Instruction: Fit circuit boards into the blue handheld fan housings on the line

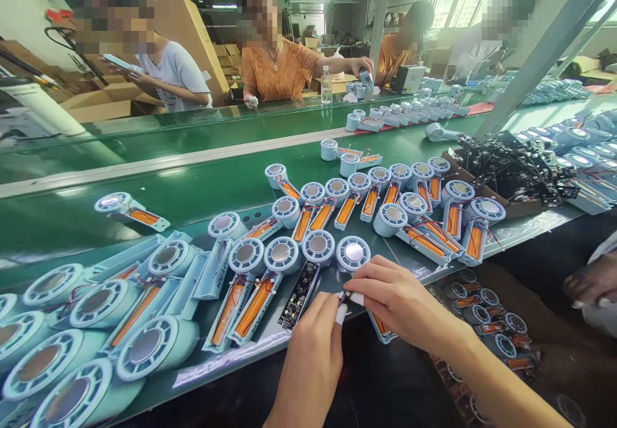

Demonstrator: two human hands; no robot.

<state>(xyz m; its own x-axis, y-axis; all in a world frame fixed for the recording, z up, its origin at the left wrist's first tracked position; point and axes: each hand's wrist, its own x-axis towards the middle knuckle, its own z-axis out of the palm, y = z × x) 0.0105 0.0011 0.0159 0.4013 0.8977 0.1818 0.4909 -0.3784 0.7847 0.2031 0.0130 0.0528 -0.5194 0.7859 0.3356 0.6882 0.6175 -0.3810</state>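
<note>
My left hand and my right hand meet at the near edge of the green bench, fingers pinched together on a small dark part between them. Under my right hand lies a pale blue fan half-shell whose handle end shows below my wrist. Just left of it, a fan shell carries a black circuit board. More shells with orange batteries lie in rows around them.
A green conveyor belt runs across behind the rows. Stacked fan shells crowd the left. A box of black wired boards sits right. Several people work along the far side. A bin of shells stands below the bench.
</note>
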